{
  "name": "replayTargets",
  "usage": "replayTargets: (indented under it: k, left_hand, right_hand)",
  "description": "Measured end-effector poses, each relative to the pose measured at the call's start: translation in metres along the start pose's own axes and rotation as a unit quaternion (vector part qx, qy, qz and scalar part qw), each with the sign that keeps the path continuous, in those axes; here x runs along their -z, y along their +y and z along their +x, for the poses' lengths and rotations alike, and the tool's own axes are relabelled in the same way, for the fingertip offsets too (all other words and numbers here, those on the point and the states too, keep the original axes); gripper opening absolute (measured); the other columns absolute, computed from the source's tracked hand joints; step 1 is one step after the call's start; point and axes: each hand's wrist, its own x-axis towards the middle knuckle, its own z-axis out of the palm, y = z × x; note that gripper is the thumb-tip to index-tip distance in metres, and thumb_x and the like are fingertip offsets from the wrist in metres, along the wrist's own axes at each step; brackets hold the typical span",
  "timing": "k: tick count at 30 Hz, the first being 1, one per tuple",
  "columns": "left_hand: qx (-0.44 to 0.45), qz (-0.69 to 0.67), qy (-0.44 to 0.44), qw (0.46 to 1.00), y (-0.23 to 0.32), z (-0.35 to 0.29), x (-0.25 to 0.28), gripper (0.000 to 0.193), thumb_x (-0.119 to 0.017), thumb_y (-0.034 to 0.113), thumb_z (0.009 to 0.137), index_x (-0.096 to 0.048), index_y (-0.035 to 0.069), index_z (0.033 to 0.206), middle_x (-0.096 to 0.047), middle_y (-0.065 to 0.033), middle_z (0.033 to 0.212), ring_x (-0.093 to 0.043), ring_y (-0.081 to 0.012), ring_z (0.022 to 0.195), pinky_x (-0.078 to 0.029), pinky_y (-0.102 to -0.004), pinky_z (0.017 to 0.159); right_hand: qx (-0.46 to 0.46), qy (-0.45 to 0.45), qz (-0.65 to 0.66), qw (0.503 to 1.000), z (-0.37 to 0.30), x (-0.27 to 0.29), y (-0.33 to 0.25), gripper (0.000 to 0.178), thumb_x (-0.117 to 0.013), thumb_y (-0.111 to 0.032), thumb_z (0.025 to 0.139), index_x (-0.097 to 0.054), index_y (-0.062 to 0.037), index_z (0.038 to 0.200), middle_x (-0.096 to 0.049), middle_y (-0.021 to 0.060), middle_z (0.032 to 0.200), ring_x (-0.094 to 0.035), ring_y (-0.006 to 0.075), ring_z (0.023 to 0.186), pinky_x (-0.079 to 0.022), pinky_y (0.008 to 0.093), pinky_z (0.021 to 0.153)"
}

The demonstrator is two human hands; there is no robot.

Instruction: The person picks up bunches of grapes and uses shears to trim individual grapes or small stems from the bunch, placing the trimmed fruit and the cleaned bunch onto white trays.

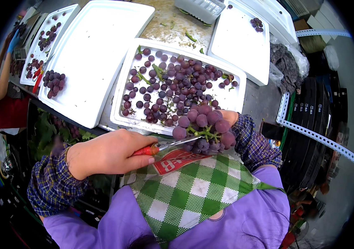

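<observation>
My left hand (109, 152) is closed round the red handles of a pair of snips (147, 150). Their metal blades reach into a bunch of purple grapes (204, 122), among its green stems. From behind, my right hand (229, 117) grips that bunch, with most of its fingers hidden by the grapes. Just beyond both hands lies a white foam tray (121, 119) holding many loose purple grapes (187, 79), small clusters and bits of green stem. The held bunch overlaps the tray's near edge.
Left stands a large white tray (98, 37) with one grape cluster (54, 84). Another white tray (243, 45) at back right bears a small cluster (256, 25). A clear plastic box (202, 9) sits at the back. A co-worker's blue-gloved hand (14, 40) shows far left, near red-handled snips (38, 77).
</observation>
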Motion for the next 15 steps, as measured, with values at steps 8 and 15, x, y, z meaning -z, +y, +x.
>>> replayTargets:
  k: [8, 15]
  left_hand:
    - [0.050, -0.063, -0.085, 0.993, 0.003, 0.001, 0.012, 0.042, -0.061, 0.030, 0.097, -0.060, -0.004, 0.122, -0.069, -0.0223, 0.092, -0.068, -0.0377, 0.082, -0.053, -0.0410, 0.073]
    - [0.035, -0.074, -0.071, 0.994, -0.005, 0.003, 0.010, 0.049, -0.061, 0.028, 0.097, -0.055, -0.004, 0.134, -0.067, -0.0217, 0.095, -0.067, -0.0308, 0.082, -0.052, -0.0377, 0.075]
  right_hand:
    - [-0.281, 0.169, 0.094, 0.940, -0.015, -0.004, -0.049, 0.066, -0.076, -0.033, 0.085, -0.049, -0.0113, 0.141, -0.045, 0.0095, 0.146, -0.037, 0.0277, 0.140, -0.039, 0.0480, 0.112]
    - [-0.324, 0.167, 0.110, 0.925, -0.020, 0.014, -0.049, 0.081, -0.080, -0.031, 0.081, -0.038, -0.0041, 0.145, -0.041, 0.0148, 0.149, -0.042, 0.0284, 0.137, -0.041, 0.0463, 0.112]
